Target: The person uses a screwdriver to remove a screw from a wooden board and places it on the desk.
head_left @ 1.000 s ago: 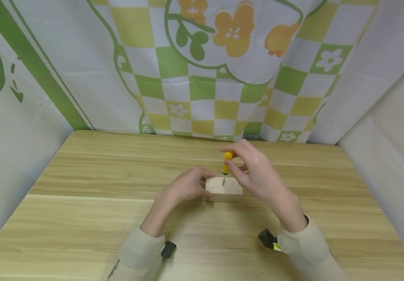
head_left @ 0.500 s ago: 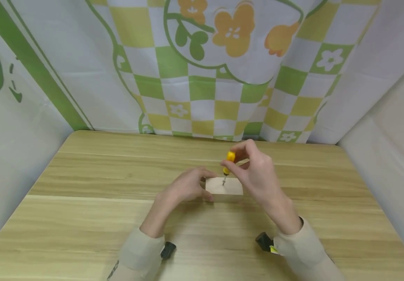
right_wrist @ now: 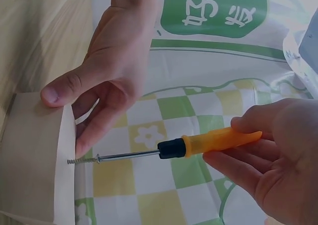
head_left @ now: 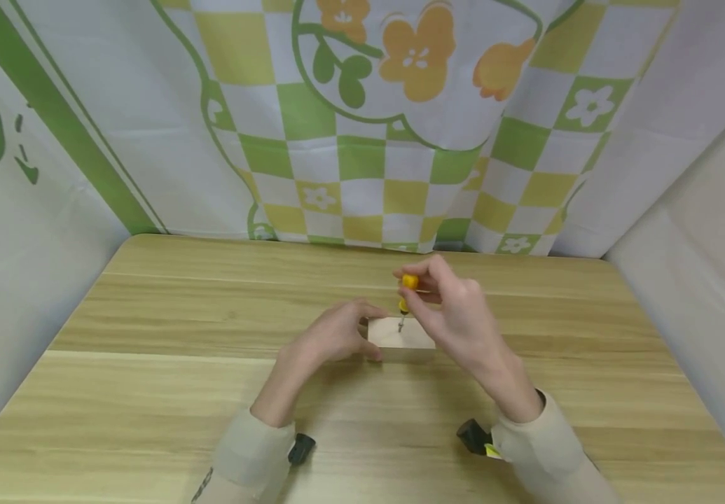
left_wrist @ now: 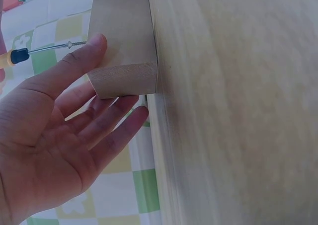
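A pale wooden block [head_left: 409, 334] lies on the table. Its left end is held between the thumb and fingers of my left hand [head_left: 335, 332]. From the block's top face stands a metal screw [right_wrist: 84, 160], with much of its thread showing. A screwdriver [right_wrist: 203, 143] with a yellow handle and black collar meets the screw's head, roughly in line with it. My right hand [head_left: 463, 315] pinches the handle between thumb and fingers above the block. In the left wrist view, my thumb lies on the block's front side and the screwdriver's shaft [left_wrist: 47, 47] shows beyond it.
The wooden table [head_left: 179, 406] reaches toward a checked, flowered curtain [head_left: 362, 161] at its back edge. White cloth walls [head_left: 709, 231] stand at either side. Black wrist devices [head_left: 474, 437] sit under both sleeves.
The fingers of my right hand have shifted round the screwdriver's handle, and the wrist has moved slightly left. My left hand and the block have stayed in place.
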{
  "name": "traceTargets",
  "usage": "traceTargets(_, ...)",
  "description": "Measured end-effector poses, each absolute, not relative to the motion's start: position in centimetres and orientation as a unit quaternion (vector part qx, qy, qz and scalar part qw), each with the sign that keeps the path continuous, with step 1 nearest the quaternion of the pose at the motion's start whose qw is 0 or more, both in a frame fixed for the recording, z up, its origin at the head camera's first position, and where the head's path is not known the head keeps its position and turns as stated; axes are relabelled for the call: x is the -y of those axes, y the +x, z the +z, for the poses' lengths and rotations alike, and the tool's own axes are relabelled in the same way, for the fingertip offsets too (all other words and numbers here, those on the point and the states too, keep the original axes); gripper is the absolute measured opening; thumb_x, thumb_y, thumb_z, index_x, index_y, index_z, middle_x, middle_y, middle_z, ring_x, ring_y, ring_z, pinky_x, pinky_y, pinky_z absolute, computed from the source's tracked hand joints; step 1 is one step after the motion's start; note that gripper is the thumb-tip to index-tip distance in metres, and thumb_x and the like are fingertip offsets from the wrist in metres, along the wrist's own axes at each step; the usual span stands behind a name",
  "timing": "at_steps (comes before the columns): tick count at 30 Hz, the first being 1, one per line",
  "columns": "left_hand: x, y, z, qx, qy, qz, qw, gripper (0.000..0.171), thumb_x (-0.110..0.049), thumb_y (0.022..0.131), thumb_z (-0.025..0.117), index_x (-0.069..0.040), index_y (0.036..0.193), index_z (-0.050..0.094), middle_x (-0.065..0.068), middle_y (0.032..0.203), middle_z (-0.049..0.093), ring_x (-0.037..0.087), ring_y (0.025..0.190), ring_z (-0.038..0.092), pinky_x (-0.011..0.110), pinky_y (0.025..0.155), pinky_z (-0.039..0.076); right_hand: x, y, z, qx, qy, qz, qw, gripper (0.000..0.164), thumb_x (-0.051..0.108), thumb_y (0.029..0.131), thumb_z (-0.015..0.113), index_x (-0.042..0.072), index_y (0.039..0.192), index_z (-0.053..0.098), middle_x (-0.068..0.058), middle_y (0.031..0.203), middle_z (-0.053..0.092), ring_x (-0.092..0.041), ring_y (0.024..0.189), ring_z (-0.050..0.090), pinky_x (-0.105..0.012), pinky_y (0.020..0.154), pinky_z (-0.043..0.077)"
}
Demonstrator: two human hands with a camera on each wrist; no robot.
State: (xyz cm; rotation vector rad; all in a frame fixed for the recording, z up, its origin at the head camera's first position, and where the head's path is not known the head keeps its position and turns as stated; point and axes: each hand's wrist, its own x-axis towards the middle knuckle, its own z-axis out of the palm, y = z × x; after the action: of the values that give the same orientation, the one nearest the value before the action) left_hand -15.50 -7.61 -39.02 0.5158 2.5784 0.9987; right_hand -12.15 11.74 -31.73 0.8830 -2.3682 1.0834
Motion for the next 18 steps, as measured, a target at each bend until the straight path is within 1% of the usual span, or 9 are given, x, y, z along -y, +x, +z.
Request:
traceTargets(3, 7.63, -15.52, -39.08, -0.905, 0.18, 0.349, 0.164, 0.062, -0.016, 0.072, 0.088, -0.016, 0.13, 0.066, 0.002, 0.126, 0.067, 0.022, 0.115, 0.062, 0.04, 0.101, 0.049, -11.75, -12.16, -31.67, 0.847, 0.315, 0.389, 0.179, 0.024, -0.002, 0.089, 0.069, 0.001, 0.111, 0.058, -0.011, 0.111, 0.072, -0.022, 0.093, 0.074, -0.025, 0.076, 0.06)
traceTargets(5, 7.63, -15.52, -39.15, -0.906, 0.18, 0.347, 0.164, 0.061, -0.016, 0.072, 0.088, -0.016, 0.13, 0.067, 0.001, 0.124, 0.067, 0.021, 0.114, 0.062, 0.04, 0.1, 0.049, -11.76, -12.16, -31.76, 0.845, 0.313, 0.395, 0.181, 0.027, -0.002, 0.087, 0.072, 0.0, 0.111, 0.06, -0.011, 0.11, 0.071, -0.022, 0.095, 0.072, -0.025, 0.076, 0.06)
traceTargets(8, 7.6, -15.49, -39.19, -0.908, 0.181, 0.343, 0.161, 0.06, -0.017, 0.072, 0.088, -0.017, 0.129, 0.067, 0.001, 0.122, 0.068, 0.02, 0.112, 0.062, 0.039, 0.099, 0.05, -11.68, -12.19, -32.03, 0.843, 0.307, 0.393, 0.203, 0.03, 0.002, 0.083, 0.077, 0.001, 0.11, 0.062, -0.009, 0.107, 0.065, -0.021, 0.094, 0.069, -0.026, 0.074, 0.06)
traceTargets(11, 7.53, -15.44, -39.13, -0.909, 0.182, 0.341, 0.159, 0.06, -0.017, 0.072, 0.088, -0.017, 0.128, 0.068, 0.0, 0.121, 0.068, 0.019, 0.111, 0.062, 0.039, 0.098, 0.05, -11.52, -12.16, -32.21, 0.845, 0.298, 0.379, 0.23, 0.031, 0.005, 0.081, 0.08, 0.002, 0.108, 0.065, -0.008, 0.1, 0.061, -0.018, 0.088, 0.065, -0.024, 0.069, 0.06)
traceTargets(14, 7.48, -15.44, -39.12, -0.909, 0.181, 0.341, 0.159, 0.06, -0.016, 0.073, 0.088, -0.016, 0.129, 0.067, 0.001, 0.122, 0.068, 0.019, 0.111, 0.062, 0.038, 0.098, 0.05, -11.36, -12.08, -32.1, 0.85, 0.287, 0.364, 0.252, 0.028, 0.004, 0.081, 0.08, 0.005, 0.106, 0.067, -0.007, 0.097, 0.062, -0.017, 0.08, 0.064, -0.021, 0.065, 0.059)
traceTargets(18, 7.44, -15.46, -39.07, -0.909, 0.177, 0.342, 0.16, 0.061, -0.015, 0.073, 0.087, -0.016, 0.13, 0.066, 0.001, 0.124, 0.067, 0.02, 0.113, 0.061, 0.039, 0.1, 0.049, -11.32, -12.0, -31.74, 0.848, 0.286, 0.361, 0.263, 0.027, 0.002, 0.081, 0.08, 0.004, 0.106, 0.069, -0.008, 0.097, 0.065, -0.019, 0.079, 0.066, -0.02, 0.064, 0.058)
